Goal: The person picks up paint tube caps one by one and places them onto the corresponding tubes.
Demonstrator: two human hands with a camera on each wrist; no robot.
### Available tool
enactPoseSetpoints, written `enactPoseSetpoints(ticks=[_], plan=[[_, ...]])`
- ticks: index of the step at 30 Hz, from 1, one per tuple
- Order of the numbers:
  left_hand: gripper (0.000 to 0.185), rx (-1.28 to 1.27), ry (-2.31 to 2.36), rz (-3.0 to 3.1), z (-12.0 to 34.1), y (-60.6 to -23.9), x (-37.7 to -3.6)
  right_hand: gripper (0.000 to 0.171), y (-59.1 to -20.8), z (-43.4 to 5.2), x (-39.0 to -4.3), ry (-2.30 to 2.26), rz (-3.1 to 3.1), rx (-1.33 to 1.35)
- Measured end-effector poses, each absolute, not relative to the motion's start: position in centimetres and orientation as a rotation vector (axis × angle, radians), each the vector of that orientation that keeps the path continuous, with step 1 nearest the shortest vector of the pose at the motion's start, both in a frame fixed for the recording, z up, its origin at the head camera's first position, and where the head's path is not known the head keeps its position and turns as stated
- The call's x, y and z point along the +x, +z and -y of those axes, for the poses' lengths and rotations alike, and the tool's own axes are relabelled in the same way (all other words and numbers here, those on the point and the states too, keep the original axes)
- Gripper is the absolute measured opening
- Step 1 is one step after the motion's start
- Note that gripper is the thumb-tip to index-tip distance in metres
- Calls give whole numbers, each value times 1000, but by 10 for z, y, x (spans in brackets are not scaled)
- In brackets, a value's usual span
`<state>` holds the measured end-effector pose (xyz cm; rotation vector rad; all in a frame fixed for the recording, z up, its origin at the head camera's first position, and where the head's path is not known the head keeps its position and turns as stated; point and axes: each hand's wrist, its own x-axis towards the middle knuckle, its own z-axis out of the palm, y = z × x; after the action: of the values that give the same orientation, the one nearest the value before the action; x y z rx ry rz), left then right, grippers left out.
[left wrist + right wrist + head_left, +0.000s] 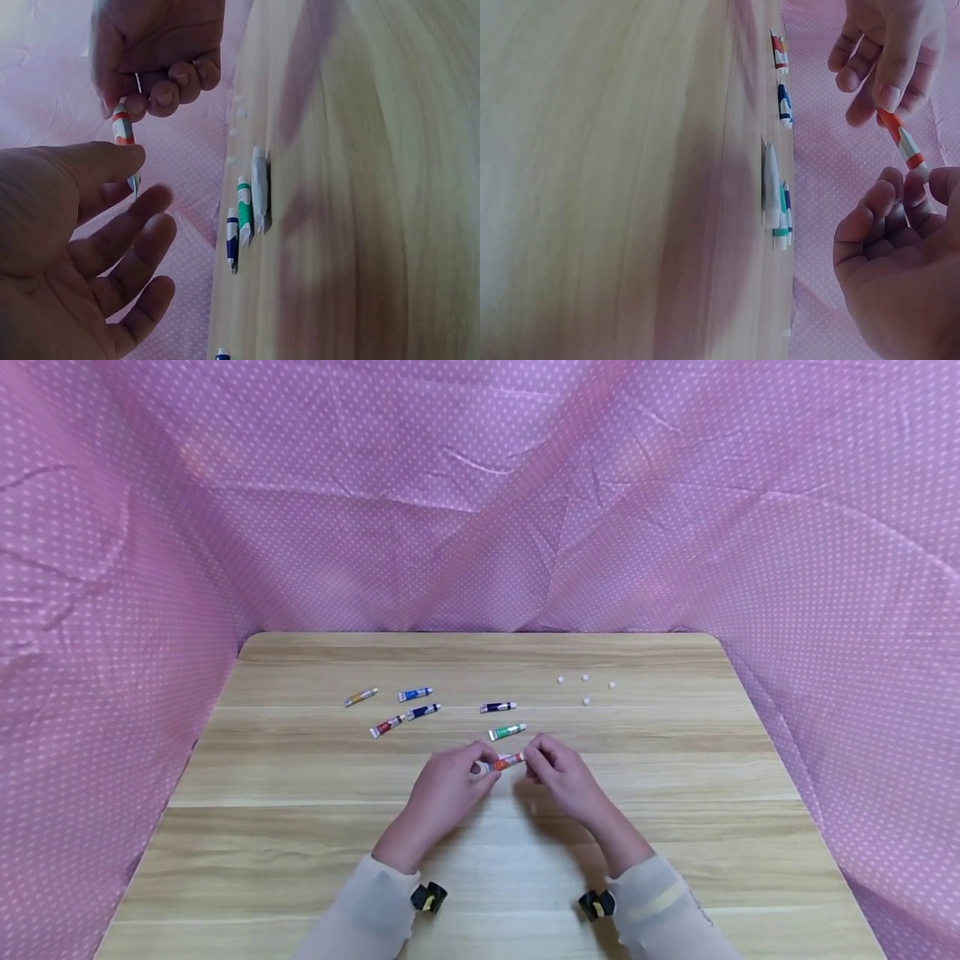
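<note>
Orange paint tube (507, 762) held just above the bench (300, 793), near its middle. Left hand (444, 787) pinches the tube's body between thumb and fingers; right hand (557, 770) pinches its other end, probably to turn the cap. Green tube (507, 732) lies just behind. Four small white caps (586, 688) lie toward the far right corner.

Bright, even, soft light from above. Faint shadows under both forearms on the table (300, 827); no hard glare, only a pale sheen along the far boards. Head view sharp at centre, bowed at edges: cloth (112, 568) walls curve inward. Wrist views washed-out, hazy, tilted sideways. Near left hand (67, 247) soft-focused; right hand (900, 277) likewise blurred; wood grain smeared throughout.
</note>
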<state>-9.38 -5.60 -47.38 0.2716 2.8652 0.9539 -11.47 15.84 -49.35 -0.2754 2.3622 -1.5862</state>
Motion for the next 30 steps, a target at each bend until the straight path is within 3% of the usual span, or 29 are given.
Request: enactPoseSetpoints(ticks=[12,30], plan=[[13,220,910,-2813,50,-492,-99,37,-495,-181,-127,-1547,-2406,-141],[11,224,752,-2746,51,-519,-108,27,-480,-221,-159,-1906,-2400,-16]])
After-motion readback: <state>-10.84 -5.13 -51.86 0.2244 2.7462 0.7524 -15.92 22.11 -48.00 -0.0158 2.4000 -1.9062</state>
